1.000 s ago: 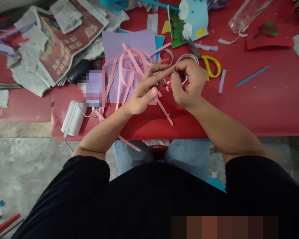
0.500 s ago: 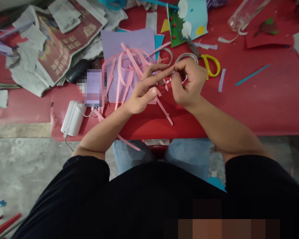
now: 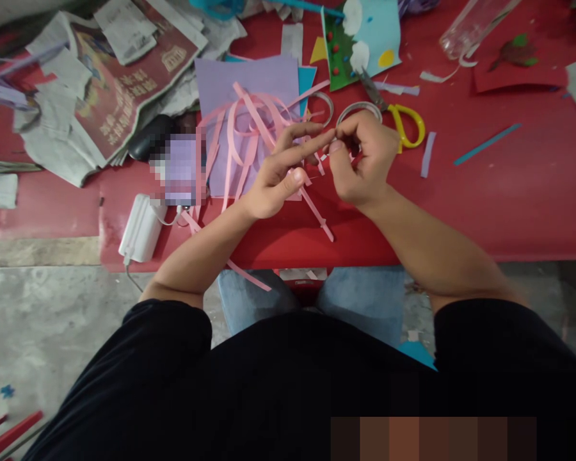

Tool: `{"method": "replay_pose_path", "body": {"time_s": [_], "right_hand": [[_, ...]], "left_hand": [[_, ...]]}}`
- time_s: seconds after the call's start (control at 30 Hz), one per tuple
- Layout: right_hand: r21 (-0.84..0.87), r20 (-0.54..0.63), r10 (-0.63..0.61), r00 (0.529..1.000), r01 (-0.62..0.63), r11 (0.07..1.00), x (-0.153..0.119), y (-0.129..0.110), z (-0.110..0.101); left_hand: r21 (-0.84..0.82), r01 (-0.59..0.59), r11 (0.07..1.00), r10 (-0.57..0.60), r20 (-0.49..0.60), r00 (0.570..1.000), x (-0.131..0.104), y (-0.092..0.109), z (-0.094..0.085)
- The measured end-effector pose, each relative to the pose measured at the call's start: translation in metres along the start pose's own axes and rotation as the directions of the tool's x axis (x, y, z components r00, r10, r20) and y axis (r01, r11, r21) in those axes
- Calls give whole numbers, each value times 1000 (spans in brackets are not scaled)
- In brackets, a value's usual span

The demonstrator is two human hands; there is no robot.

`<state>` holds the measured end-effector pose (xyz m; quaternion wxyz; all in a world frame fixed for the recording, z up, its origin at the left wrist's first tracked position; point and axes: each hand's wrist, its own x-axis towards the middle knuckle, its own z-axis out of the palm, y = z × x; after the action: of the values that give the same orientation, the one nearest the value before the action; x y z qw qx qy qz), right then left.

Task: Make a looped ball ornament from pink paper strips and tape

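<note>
My left hand (image 3: 281, 176) is open above the pink strips, its index finger stretched out to the right and its thumb apart. At that fingertip, my right hand (image 3: 365, 157) is closed in a pinch. Whatever lies between its thumb and forefinger is too small to make out. Pink paper strips (image 3: 250, 153) lie in a loose tangle on a purple sheet (image 3: 216, 83). Two tape rolls lie just beyond my hands; the right one (image 3: 360, 107) is partly covered by my right hand. Scissors with yellow handles (image 3: 420, 125) rest beside it.
Crumpled newspaper (image 3: 125, 96) spreads over the red table's (image 3: 509, 211) left side. Nearer me are a black mouse-like object (image 3: 148, 137) and a white power bank (image 3: 141, 227) with a cable. A decorated card (image 3: 386, 35), a clear bottle (image 3: 465, 32) and a blue strip (image 3: 487, 145) lie farther right.
Both hands stay in nearly the same place and pose. Only a very slight shift of the view shows.
</note>
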<state>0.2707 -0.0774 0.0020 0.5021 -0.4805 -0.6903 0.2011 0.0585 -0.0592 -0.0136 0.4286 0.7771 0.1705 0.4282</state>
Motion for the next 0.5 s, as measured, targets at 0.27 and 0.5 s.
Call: {"method": "replay_pose_path", "body": {"time_s": [0.27, 0.5], "right_hand": [[7, -17, -23, 1000, 23, 1000, 1, 3, 3], [-8, -67, -75, 995, 75, 997, 6, 5, 10]], "left_hand": [[-55, -5, 998, 4, -16, 1000, 0, -8, 1], [-330, 238, 913, -262, -30, 965, -2, -2, 10]]}}
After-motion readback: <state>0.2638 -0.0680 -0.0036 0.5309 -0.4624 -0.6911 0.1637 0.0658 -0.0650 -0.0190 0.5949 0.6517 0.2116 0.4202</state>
